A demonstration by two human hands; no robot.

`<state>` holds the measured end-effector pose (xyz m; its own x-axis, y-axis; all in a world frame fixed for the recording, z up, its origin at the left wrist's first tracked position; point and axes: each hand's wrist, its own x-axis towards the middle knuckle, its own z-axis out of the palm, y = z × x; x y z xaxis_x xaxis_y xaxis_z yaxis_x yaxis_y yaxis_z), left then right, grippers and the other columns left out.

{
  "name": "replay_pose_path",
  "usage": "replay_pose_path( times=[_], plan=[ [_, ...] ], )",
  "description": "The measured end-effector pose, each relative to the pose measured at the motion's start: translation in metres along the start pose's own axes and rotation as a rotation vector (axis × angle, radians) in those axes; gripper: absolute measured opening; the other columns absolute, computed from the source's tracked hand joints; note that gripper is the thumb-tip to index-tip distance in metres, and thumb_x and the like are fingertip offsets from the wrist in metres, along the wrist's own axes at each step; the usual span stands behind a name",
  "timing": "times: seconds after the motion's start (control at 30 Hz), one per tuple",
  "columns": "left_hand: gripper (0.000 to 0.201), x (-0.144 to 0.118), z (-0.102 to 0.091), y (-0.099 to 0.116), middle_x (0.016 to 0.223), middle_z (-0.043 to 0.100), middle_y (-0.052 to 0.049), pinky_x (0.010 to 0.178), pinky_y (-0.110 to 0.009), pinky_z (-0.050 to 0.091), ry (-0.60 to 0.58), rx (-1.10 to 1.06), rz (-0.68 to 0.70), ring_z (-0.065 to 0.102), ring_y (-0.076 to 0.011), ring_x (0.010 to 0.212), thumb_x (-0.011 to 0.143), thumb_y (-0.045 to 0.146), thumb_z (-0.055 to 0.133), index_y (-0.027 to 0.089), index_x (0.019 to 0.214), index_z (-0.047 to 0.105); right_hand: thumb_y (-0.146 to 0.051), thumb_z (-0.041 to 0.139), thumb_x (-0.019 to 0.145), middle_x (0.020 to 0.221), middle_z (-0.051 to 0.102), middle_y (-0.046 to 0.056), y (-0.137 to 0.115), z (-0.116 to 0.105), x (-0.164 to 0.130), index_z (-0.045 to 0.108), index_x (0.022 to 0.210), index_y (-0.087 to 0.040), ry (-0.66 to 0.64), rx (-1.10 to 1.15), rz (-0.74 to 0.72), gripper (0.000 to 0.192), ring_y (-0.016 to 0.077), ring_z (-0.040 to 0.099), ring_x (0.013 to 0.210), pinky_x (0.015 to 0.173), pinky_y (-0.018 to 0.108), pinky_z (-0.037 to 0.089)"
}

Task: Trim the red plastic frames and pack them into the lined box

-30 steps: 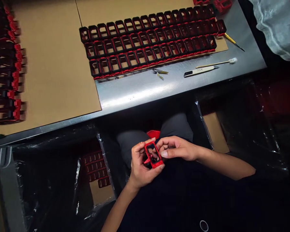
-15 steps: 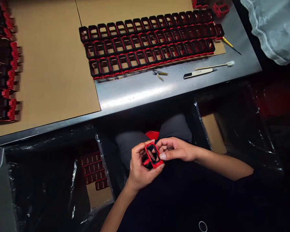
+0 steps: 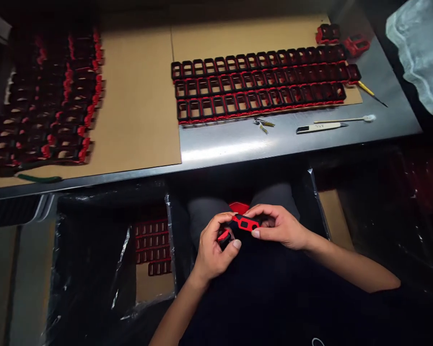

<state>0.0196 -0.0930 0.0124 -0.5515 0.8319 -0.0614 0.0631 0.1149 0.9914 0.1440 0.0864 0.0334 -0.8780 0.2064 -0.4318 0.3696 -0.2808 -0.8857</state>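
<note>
Your two hands were close together in front of your torso. Your left forearm rose from the lower edge of the view, slanting inward, its wrist nearly straight. Your left hand was cupped in a loose grip, its index finger arched forward and the left thumb stretched out nearer your body, the two tips apart. Your right forearm, bare, reached in from the right. Your right hand pinched between the extended right thumb and bent fingers. Your thighs showed beyond both hands.
</note>
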Motion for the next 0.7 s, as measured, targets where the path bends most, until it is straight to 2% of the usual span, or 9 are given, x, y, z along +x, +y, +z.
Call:
replay_pose_path(
  times=[0.13, 0.23, 0.3, 0.37, 0.43, 0.5, 0.57, 0.63, 0.7],
  plan=[
    [0.025, -0.001, -0.015, 0.013, 0.089, 0.073, -0.005, 0.075, -0.029, 0.052, -0.051, 0.048, -0.157, 0.068, -0.0190, 0.081, 0.082, 0.042, 0.071, 0.019, 0.083, 0.063, -0.028, 0.073, 0.083, 0.118, 0.071, 0.008, -0.008, -0.008, 0.002, 0.075, 0.104, -0.024, -0.106, -0.348, -0.199, 0.021, 0.0217, 0.069, 0.102, 0.087, 0.035, 0.056],
    [0.027, -0.006, -0.025, 0.024, 0.094, 0.075, -0.002, 0.077, -0.028, 0.051, -0.165, 0.162, -0.204, 0.069, -0.0179, 0.081, 0.075, 0.031, 0.077, 0.021, 0.100, 0.069, -0.028, 0.071, 0.087, 0.115, 0.074, 0.008, -0.014, -0.003, 0.015, 0.074, 0.103, -0.024, -0.245, -0.546, -0.306, 0.018, 0.0216, 0.069, 0.103, 0.091, 0.037, 0.056],
    [0.039, -0.014, -0.035, 0.025, 0.103, 0.076, 0.000, 0.085, -0.029, 0.051, -0.146, 0.160, -0.259, 0.071, -0.0189, 0.091, 0.071, 0.022, 0.077, 0.025, 0.109, 0.070, -0.029, 0.069, 0.088, 0.116, 0.073, 0.009, -0.016, 0.008, 0.025, 0.071, 0.111, -0.024, -0.327, -0.653, -0.347, 0.023, 0.0217, 0.070, 0.102, 0.091, 0.038, 0.057],
    [0.044, -0.028, -0.055, 0.015, 0.104, 0.076, 0.002, 0.092, -0.029, 0.051, 0.015, 0.113, -0.355, 0.071, -0.0201, 0.098, 0.064, 0.016, 0.079, 0.028, 0.106, 0.073, -0.032, 0.070, 0.087, 0.127, 0.069, 0.011, -0.016, 0.020, 0.034, 0.066, 0.124, -0.024, -0.371, -0.736, -0.382, 0.037, 0.0244, 0.068, 0.112, 0.098, 0.041, 0.055],
    [0.038, -0.050, -0.087, -0.007, 0.106, 0.076, 0.001, 0.095, -0.030, 0.052, 0.225, 0.119, -0.467, 0.070, -0.0215, 0.103, 0.063, 0.017, 0.081, 0.026, 0.100, 0.075, -0.037, 0.071, 0.086, 0.138, 0.061, 0.012, -0.015, 0.028, 0.041, 0.061, 0.131, -0.024, -0.366, -0.781, -0.395, 0.048, 0.0279, 0.062, 0.123, 0.104, 0.044, 0.052],
    [0.030, -0.080, -0.128, -0.038, 0.112, 0.073, -0.005, 0.095, -0.035, 0.053, 0.455, 0.160, -0.609, 0.067, -0.0226, 0.107, 0.078, 0.022, 0.073, 0.021, 0.108, 0.071, -0.041, 0.068, 0.087, 0.137, 0.062, 0.012, -0.012, 0.028, 0.046, 0.063, 0.129, -0.023, -0.308, -0.794, -0.349, 0.046, 0.0290, 0.063, 0.122, 0.104, 0.045, 0.052],
    [0.030, -0.112, -0.167, -0.072, 0.120, 0.067, -0.009, 0.091, -0.041, 0.055, 0.653, 0.226, -0.799, 0.066, -0.0228, 0.106, 0.090, 0.029, 0.064, 0.016, 0.118, 0.064, -0.045, 0.065, 0.089, 0.123, 0.071, 0.012, -0.006, 0.021, 0.049, 0.068, 0.122, -0.023, -0.214, -0.808, -0.252, 0.039, 0.0285, 0.070, 0.108, 0.097, 0.043, 0.057],
    [0.036, -0.143, -0.195, -0.106, 0.124, 0.062, -0.010, 0.089, -0.045, 0.057, 0.752, 0.308, -1.000, 0.065, -0.0231, 0.105, 0.094, 0.035, 0.061, 0.016, 0.124, 0.058, -0.050, 0.063, 0.088, 0.111, 0.075, 0.011, 0.003, 0.012, 0.051, 0.072, 0.114, -0.023, -0.118, -0.829, -0.158, 0.039, 0.0287, 0.073, 0.098, 0.091, 0.043, 0.059],
    [0.037, -0.168, -0.209, -0.135, 0.126, 0.061, -0.010, 0.089, -0.045, 0.056, 0.767, 0.408, -1.170, 0.064, -0.0238, 0.107, 0.094, 0.036, 0.061, 0.017, 0.125, 0.057, -0.055, 0.063, 0.086, 0.108, 0.076, 0.011, 0.015, 0.004, 0.049, 0.073, 0.110, -0.023, -0.044, -0.849, -0.083, 0.041, 0.0301, 0.073, 0.097, 0.089, 0.044, 0.059]
  ],
)
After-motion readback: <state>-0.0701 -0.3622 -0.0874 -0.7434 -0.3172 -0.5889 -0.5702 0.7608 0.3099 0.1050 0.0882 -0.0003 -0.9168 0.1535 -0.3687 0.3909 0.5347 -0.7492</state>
